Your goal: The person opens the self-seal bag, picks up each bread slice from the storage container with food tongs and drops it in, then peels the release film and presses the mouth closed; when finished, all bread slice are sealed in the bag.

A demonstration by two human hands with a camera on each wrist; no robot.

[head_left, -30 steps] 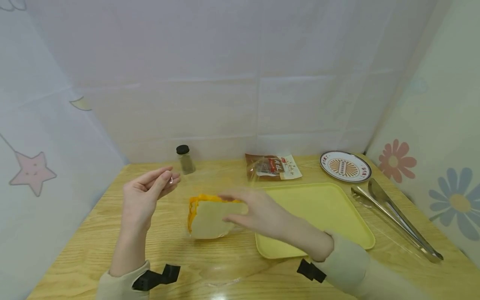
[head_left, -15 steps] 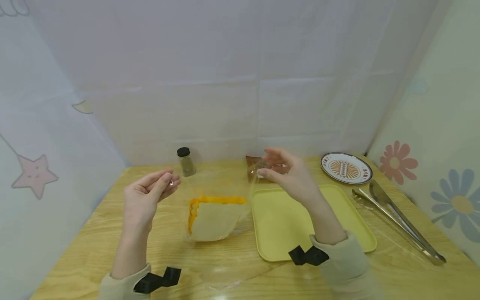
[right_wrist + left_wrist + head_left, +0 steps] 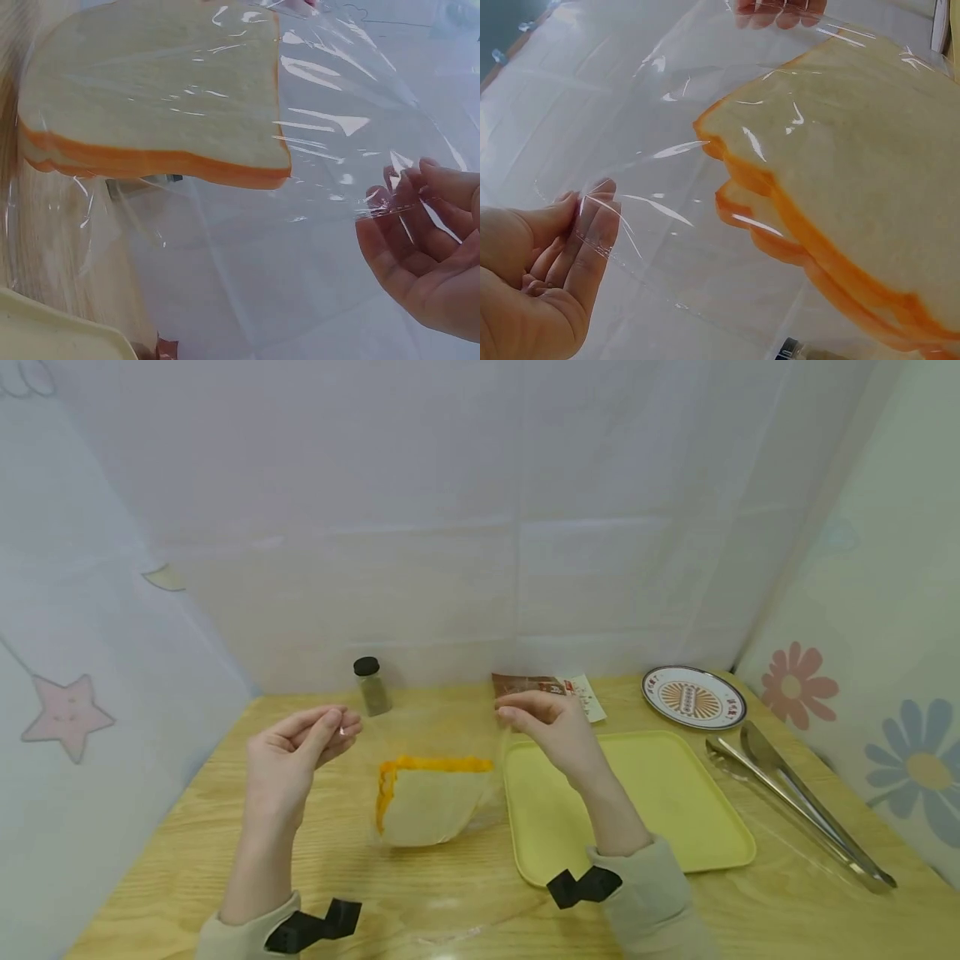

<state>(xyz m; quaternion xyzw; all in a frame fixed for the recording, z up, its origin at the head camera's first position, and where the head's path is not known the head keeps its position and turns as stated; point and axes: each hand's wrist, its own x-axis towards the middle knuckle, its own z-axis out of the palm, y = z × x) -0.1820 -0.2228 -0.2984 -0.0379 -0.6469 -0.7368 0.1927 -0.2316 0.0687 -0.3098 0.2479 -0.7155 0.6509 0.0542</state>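
Two stacked bread slices with orange crusts (image 3: 431,806), seen larger in the left wrist view as pale bread (image 3: 840,135), lie behind clear plastic film (image 3: 322,127). Whether the film is a bag or a loose sheet, I cannot tell. My left hand (image 3: 288,760) pinches one corner of the film between thumb and fingers, left of the bread. To the bread's far right, my right hand (image 3: 551,731) pinches the other corner. Between both hands the film is stretched, its edge beyond the bread's far crust.
Right of the bread is a yellow tray (image 3: 637,802). A black-capped jar (image 3: 372,689), a brown-and-white packet (image 3: 585,697) and a round plate (image 3: 693,697) stand or lie along the back. Metal tongs (image 3: 802,814) lie at the right.
My right hand has gone from over the bread to the far right, then back leftward, drawing the film's corner with it. The left hand has stayed in place with its corner.
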